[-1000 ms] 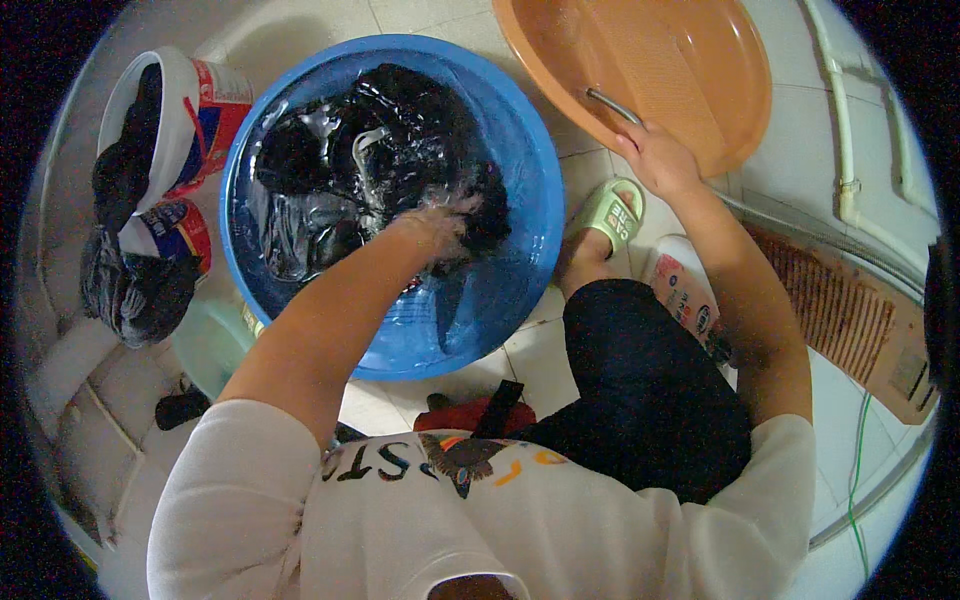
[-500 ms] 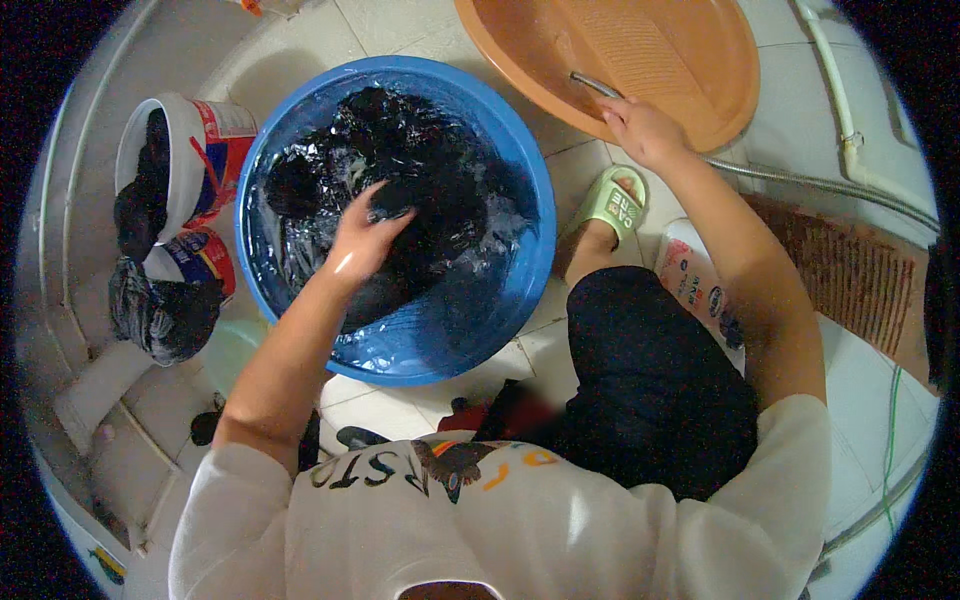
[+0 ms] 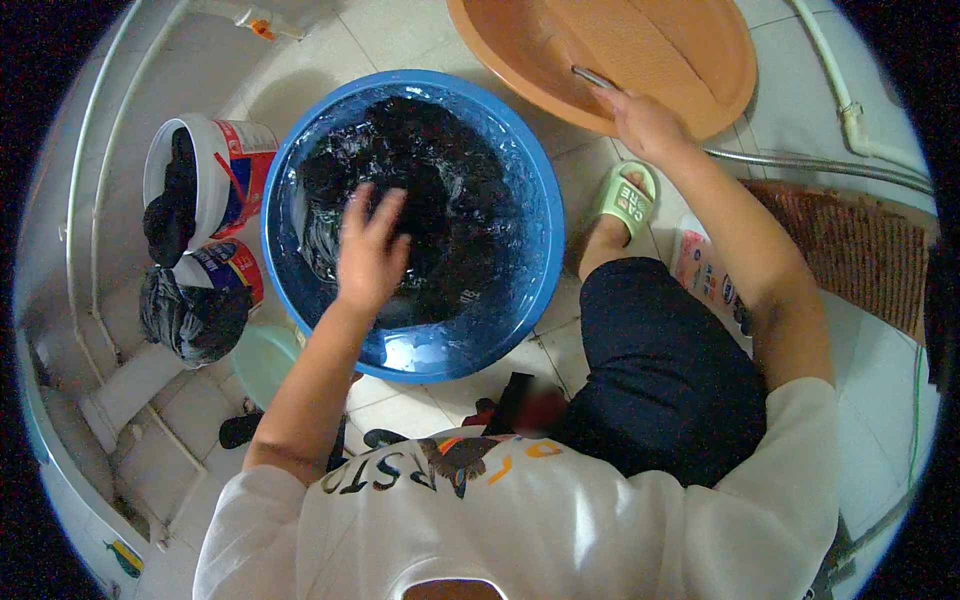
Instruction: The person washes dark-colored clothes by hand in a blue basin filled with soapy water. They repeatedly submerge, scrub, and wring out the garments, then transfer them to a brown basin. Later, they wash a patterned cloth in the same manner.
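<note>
A round blue basin (image 3: 553, 250) holds black clothes (image 3: 440, 170) soaking in water. My left hand (image 3: 368, 245) is over the left part of the clothes, its fingers spread and slightly blurred, holding nothing. Whether its fingertips touch the wet cloth I cannot tell. To the right, my right hand (image 3: 648, 125) is closed round a metal hose (image 3: 820, 165) near its end, which points over the near-left rim of an orange washboard basin (image 3: 735, 110). No water can be made out at the hose's end.
Two white tubs stand left of the blue basin: one (image 3: 205, 190) with dark cloth over its rim, one (image 3: 245, 275) beside a dark plastic bag (image 3: 195, 318). A pale green bowl (image 3: 262, 360) sits nearer. A brown ridged board (image 3: 850, 250) lies right.
My left hand has come away from the dark cloth bunched at its fingers, and its fingers have spread. My right hand keeps hold of the hose. The whole view has shifted slightly.
</note>
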A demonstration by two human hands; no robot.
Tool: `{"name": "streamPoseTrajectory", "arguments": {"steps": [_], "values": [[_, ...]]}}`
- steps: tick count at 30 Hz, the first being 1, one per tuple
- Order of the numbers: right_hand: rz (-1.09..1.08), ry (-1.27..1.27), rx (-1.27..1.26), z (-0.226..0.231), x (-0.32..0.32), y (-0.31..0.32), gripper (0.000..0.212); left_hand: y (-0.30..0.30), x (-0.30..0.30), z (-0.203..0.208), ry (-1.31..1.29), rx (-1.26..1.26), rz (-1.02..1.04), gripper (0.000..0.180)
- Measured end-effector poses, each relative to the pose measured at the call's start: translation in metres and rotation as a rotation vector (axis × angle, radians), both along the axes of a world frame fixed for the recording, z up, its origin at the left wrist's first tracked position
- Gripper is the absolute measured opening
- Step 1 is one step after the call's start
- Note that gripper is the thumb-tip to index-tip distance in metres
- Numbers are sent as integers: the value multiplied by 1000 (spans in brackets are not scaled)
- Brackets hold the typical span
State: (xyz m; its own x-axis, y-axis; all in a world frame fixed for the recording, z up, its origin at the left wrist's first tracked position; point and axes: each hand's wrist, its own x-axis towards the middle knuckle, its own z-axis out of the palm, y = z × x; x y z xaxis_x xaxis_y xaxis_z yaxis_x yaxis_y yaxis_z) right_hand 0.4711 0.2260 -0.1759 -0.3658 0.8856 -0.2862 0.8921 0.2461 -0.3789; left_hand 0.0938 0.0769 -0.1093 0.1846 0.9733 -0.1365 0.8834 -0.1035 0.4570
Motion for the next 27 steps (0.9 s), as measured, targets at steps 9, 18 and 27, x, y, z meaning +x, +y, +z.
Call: {"name": "streamPoseTrajectory", "arguments": {"steps": [9, 18, 27], "values": [[76, -27, -36, 6, -2, 4, 35, 24, 64, -73, 517, -661, -606, 81], [41, -129, -166, 5, -12, 14, 34, 64, 53, -110, 189, -347, -496, 36], [-5, -34, -162, 4, -9, 9, 32, 41, -33, 106, -1031, -492, 649, 41]]}}
